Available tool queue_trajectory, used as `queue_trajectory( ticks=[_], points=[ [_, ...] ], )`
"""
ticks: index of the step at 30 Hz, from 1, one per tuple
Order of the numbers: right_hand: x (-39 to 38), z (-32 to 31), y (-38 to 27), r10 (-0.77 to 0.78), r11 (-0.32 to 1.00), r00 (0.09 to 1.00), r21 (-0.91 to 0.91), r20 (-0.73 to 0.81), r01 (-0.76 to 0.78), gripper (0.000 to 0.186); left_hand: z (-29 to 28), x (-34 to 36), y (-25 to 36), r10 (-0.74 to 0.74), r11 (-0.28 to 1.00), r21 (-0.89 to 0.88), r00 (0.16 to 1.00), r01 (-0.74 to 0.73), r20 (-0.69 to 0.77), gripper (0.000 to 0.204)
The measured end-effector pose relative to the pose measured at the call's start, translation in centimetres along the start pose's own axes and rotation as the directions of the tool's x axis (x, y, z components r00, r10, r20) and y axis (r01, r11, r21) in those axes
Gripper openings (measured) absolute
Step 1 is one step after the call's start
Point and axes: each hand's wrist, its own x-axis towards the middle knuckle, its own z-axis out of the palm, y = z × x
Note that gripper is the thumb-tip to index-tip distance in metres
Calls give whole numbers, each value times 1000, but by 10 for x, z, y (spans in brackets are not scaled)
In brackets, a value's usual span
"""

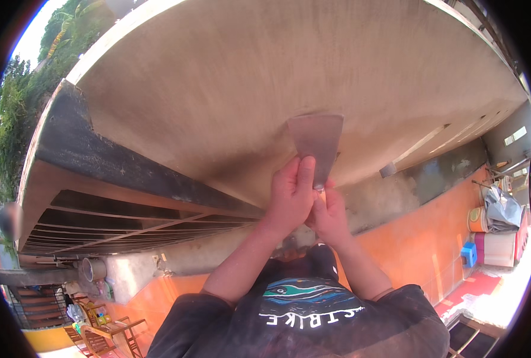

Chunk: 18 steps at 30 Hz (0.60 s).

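Observation:
A wide-bladed putty knife (318,134) with a light-coloured handle is held up, its broad edge at a large brown plastered surface (217,77). My left hand (292,194) is closed on the lower left part of the blade, its thumb lying along the metal face. Around the handle just below, my right hand (331,215) is closed, its thumb pressed near the metal collar. The two hands sit close together, and most of the handle is hidden by the fingers. A darker smooth patch shows on the plaster around the blade's edge.
A dark grey beam (116,161) borders the plaster on the left, beside a slatted frame (128,224). Further down runs an orange wall (396,238). On the right stand a blue stool (468,255) and a grey plastic sheet (504,209); wooden chairs (92,337) stand lower left.

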Motion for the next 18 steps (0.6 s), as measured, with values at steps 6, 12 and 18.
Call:
queue_trajectory(
  ticks=[6, 12, 18],
  points=[
    [-8, -1, 14, 218, 972, 973, 67, 76, -224, 19, -3, -10, -18, -145, 989, -45, 989, 144, -22, 37],
    [-8, 0, 11, 148, 987, 989, 54, 15, -149, 18, -7, -10, -23, -184, 982, -46, 983, 184, 7, 35],
    [-6, 1, 3, 62, 998, 996, 11, 70, -63, 17, -6, -9, -18, -86, 996, -36, 996, 88, 35, 35]
  ],
)
